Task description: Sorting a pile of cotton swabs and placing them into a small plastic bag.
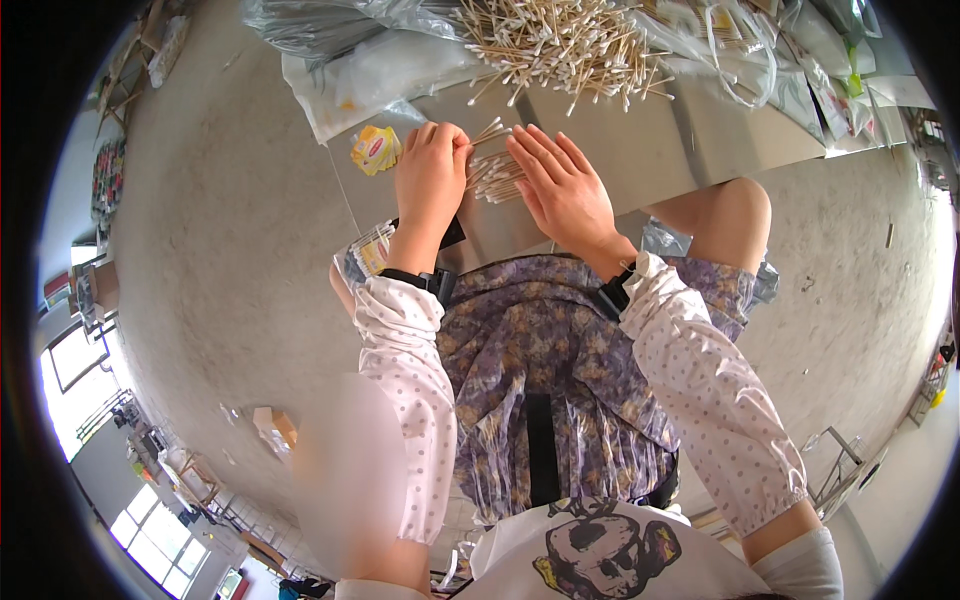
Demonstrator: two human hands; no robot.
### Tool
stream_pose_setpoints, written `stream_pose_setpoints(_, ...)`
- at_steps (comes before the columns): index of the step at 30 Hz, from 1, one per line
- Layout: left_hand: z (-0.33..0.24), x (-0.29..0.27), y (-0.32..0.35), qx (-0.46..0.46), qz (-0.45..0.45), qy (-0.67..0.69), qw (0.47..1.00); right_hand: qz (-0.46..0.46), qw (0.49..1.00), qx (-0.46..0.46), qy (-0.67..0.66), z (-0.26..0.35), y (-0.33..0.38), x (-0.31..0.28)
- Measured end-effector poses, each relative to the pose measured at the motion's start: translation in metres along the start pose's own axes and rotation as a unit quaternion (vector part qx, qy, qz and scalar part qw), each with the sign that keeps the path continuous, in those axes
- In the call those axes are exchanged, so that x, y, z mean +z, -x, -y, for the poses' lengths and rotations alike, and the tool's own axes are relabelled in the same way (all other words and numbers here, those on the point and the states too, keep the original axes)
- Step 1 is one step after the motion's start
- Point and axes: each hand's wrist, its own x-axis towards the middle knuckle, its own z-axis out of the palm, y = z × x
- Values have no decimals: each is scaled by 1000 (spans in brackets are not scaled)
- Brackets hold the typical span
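My left hand point(432, 175) is closed, its fingertips pinching a few cotton swabs point(490, 131) whose white tips stick out to the right. Just below these, a small row of cotton swabs point(497, 179) lies side by side on the metal table point(600, 140), between my two hands. My right hand point(565, 190) is held flat with its fingers stretched out, its fingertips at the right end of this row. A large loose heap of cotton swabs point(565, 45) covers the table beyond my hands. Yellow printed paper pieces point(376, 150) lie left of my left hand.
Clear plastic bags point(340, 30) lie at the far left of the table, and more bags with packed swabs point(735, 45) at the far right. A yellow-labelled bag of swabs point(373, 250) is by my left wrist. A cardboard box point(275, 430) stands on the floor.
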Motion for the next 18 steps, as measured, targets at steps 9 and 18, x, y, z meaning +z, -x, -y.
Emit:
stream_pose_setpoints(9, -3, 4, -2, -18, -11, 64, 998, -3, 1000, 10, -8, -1, 1, 0)
stream_pose_setpoints(18, 1, 12, -5, -106, -38, 126, 986, -11, 1000, 13, -18, -1, 0, 0)
